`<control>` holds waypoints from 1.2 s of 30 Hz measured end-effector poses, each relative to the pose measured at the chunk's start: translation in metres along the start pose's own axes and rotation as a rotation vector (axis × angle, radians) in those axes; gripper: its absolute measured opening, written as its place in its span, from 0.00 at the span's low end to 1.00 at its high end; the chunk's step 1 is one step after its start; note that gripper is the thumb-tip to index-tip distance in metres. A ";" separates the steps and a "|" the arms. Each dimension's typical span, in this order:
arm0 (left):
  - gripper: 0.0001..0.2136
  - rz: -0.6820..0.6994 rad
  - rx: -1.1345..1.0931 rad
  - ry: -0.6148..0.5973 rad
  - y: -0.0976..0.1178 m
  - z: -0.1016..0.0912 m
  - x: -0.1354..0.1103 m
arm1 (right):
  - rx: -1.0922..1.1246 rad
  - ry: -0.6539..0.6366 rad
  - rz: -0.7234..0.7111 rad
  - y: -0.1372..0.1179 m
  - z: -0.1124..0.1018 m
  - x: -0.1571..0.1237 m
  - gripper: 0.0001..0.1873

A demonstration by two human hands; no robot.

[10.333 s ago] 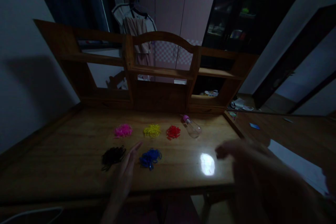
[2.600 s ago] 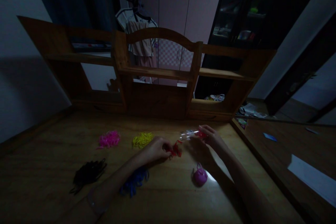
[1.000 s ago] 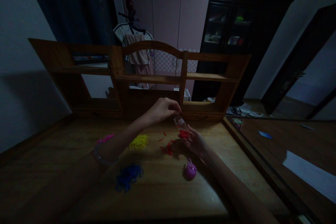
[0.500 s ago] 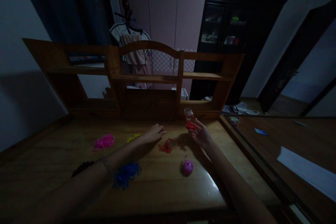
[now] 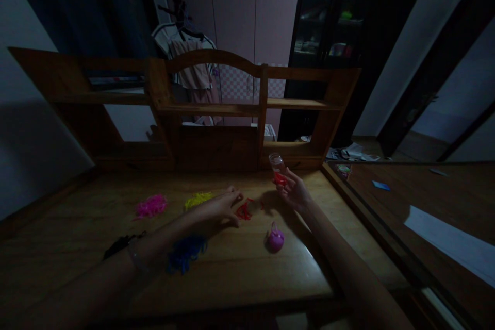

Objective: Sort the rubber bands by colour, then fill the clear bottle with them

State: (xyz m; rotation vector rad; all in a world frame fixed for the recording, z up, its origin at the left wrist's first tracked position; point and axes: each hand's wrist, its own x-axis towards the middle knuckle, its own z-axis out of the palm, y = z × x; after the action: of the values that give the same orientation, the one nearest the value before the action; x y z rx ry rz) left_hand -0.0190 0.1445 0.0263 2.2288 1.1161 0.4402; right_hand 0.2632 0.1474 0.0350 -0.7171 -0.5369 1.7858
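Two-handed, stretches forward across the surface (image 5: 240,273). With the left grip (image 5: 226,206) released and spread, reaches just beside the red pile (image 5: 243,211); with the right grip (image 5: 296,194), clasps the tilted clear bottle (image 5: 277,165) low down.

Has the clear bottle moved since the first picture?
Yes, upward: the clear bottle, then lying on the wooden desk, is now held above it in the right hand.

Left of the tangled blue pile of thin strips (image 5: 186,257), the left forearm (image 5: 166,238) hides part of a stringy black pile (image 5: 119,245); well right of the blue, the right hand (image 5: 297,195) conceals the base of a clear, round-mouthed bottle (image 5: 277,164) — beyond, a flat white sheet (image 5: 444,233) is cut off.
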 end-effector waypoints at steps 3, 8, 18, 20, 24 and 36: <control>0.28 -0.030 -0.034 -0.033 0.006 0.010 0.010 | -0.009 -0.009 -0.014 0.001 -0.004 0.004 0.16; 0.29 0.049 -0.036 -0.064 0.007 0.013 0.027 | -0.025 -0.036 -0.028 0.001 -0.007 0.006 0.17; 0.03 0.157 0.095 -0.133 0.016 0.006 0.028 | -0.013 -0.031 -0.034 0.003 -0.006 0.006 0.15; 0.03 0.170 0.111 -0.103 0.020 0.008 0.023 | -0.014 -0.037 -0.029 0.002 -0.007 0.007 0.15; 0.04 0.207 0.121 -0.074 0.023 0.014 0.012 | -0.029 -0.016 -0.042 0.001 -0.007 0.008 0.15; 0.09 0.153 -0.015 0.146 0.057 -0.077 0.048 | -0.152 0.076 -0.064 0.010 0.000 0.015 0.12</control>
State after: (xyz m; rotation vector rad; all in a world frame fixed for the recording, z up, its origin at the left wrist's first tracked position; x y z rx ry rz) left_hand 0.0026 0.1846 0.1230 2.3079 1.0136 0.6829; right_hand 0.2530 0.1586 0.0251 -0.8598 -0.6423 1.6645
